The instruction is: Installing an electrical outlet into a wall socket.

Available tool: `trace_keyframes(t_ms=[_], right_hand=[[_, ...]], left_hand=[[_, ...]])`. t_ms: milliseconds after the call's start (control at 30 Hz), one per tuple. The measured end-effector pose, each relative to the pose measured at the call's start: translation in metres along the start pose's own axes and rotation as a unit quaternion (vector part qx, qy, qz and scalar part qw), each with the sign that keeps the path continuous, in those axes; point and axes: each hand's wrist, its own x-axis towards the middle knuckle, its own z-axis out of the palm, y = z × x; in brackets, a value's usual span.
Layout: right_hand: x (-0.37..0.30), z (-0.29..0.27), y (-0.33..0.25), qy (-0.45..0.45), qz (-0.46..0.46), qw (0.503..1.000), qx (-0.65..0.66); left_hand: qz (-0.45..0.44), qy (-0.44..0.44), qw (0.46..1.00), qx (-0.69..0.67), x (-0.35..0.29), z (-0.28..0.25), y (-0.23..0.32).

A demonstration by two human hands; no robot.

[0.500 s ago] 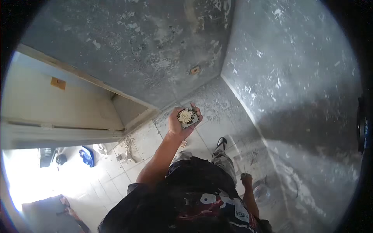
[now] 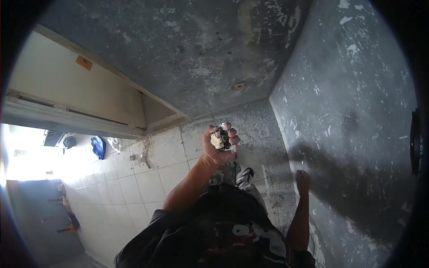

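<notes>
My left hand [image 2: 217, 152] is raised in front of my body, its fingers curled round a wall socket insert [image 2: 218, 140]. The insert has a cream plastic body with metal parts at its edges; the palm hides its underside. Out to the right, my right hand [image 2: 303, 175] is closed close to the grey wall [image 2: 344, 120]. A small pale bit shows at its fingers, too little to name.
Grey walls with patchy paint meet in a corner ahead; a small wall box [image 2: 239, 86] sits low on one. A doorway frame [image 2: 116, 92] stands at left. Rubble [image 2: 142, 156], a blue bag [image 2: 98, 147] and a dark board with orange-handled tools [image 2: 68, 228] lie on the left.
My left hand has turned and closed further round the socket insert. My right hand has risen forward and right, toward the wall. The whole view has shifted and turned.
</notes>
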Motion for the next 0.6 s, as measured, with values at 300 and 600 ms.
trace_keyframes(t_ms=[300,600], right_hand=[[0.032,0.059,-0.073,-0.119,-0.010,0.992,-0.034],[0.118,0.034,-0.031,-0.178,-0.371,0.839,-0.357]], left_hand=[[0.083,0.098,0.988,0.083,0.042,0.002,0.037],[0.222,0.140,0.964,-0.046,0.036,-0.017,0.076]])
